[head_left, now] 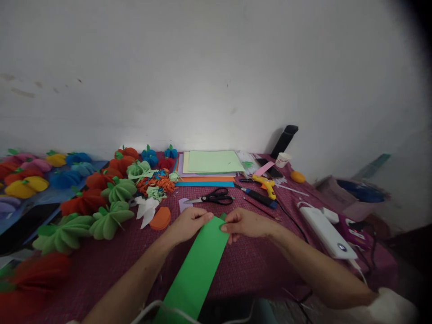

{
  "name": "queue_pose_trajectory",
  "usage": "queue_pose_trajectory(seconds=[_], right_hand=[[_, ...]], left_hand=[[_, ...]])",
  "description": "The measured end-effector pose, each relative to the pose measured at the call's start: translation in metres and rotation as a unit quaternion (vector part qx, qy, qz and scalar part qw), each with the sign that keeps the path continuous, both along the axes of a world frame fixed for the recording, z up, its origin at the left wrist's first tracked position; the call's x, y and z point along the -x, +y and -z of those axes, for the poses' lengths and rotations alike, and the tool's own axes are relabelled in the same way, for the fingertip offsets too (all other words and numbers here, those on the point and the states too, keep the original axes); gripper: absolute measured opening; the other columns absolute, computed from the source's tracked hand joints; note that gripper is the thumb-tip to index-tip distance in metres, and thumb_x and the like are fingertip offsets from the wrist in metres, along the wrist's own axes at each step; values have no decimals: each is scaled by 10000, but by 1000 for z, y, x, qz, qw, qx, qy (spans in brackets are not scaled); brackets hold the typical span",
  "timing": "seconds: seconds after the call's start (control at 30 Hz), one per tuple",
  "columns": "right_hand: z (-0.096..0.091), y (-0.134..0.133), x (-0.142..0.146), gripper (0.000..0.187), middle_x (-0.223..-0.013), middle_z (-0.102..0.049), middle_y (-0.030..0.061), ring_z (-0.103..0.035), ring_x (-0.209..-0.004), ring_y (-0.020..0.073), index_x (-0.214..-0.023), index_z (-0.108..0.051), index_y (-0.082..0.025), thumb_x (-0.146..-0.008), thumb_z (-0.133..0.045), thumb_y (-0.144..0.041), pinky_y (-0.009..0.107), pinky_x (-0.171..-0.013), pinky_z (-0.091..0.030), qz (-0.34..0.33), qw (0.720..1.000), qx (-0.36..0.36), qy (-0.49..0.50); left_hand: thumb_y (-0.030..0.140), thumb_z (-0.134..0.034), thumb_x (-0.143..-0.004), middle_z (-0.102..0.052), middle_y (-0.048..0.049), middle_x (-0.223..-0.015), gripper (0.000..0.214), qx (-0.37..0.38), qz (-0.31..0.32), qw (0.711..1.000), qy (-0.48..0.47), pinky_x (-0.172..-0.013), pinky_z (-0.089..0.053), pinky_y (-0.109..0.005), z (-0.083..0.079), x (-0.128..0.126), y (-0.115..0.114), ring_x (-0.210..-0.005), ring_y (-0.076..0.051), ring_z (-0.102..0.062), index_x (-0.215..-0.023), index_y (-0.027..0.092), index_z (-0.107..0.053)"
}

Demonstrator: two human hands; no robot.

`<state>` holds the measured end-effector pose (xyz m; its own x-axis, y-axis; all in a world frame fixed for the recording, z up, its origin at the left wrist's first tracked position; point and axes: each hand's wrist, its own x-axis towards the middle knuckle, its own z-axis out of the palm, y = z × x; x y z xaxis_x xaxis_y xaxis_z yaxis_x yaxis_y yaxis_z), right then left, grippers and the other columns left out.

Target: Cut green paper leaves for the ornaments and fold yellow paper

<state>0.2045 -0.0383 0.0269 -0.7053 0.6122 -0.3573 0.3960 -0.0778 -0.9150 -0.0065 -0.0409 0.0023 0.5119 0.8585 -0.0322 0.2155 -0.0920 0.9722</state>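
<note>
Left hand and right hand, seen in the head view, pinch the far end of a green paper strip, the left at its left corner, the right at its right corner. Neither hand is nearer; the strip's end lies between them. Its long axis slants from the fingers down and leftward toward the person's body. Whether the darker green bit by the right fingertips is a fold or a separate piece cannot be told. Black-handled scissors lie just beyond the hands.
</note>
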Motion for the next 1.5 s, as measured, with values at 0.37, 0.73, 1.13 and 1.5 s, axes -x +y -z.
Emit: queue_pose_trajectory(seconds=[0.37, 0.73, 1.13, 1.5], right_hand=[[-1, 1, -6, 397, -602, -655, 24, -558, -488, 70, -683, -640, -117, -758, -536, -493, 178, -515, -440, 16, 999, -27, -27], [1, 7, 3, 362, -566, -644, 17, -538, -456, 70, -612, -614, -125, -744, -560, -458, 176, -477, -421, 39, 998, -30, -42], [-6, 21, -1, 468, -617, -652, 43, -576, -528, 104, -712, -646, -120, -810, -428, -522, 203, -522, -443, -4, 993, -98, -63], [29, 99, -12, 485, -1080, -598, 145, -547, -969, 241, -1217, -486, -137, -733, -505, -117, 335, -820, -402, -60, 811, -510, -281]], left_hand=[[469, -651, -644, -593, -14, -535, 357, 203, -22, 978, -44, -434, -310, -198, 4, -9, -9, -428, -88, -447, -622, 113, -660], [373, -721, -592, -647, -31, -607, 279, 279, -56, 956, -75, -471, -390, -206, 6, -12, -10, -461, -103, -529, -697, 119, -679], [318, -741, -569, -659, -49, -589, 232, 311, -100, 938, -118, -458, -419, -215, -1, -13, -10, -450, -117, -556, -670, 118, -681], [247, -742, -589, -687, -102, -629, 204, 291, -173, 927, -161, -498, -513, -284, -16, 3, -2, -496, -178, -623, -723, 104, -687]])
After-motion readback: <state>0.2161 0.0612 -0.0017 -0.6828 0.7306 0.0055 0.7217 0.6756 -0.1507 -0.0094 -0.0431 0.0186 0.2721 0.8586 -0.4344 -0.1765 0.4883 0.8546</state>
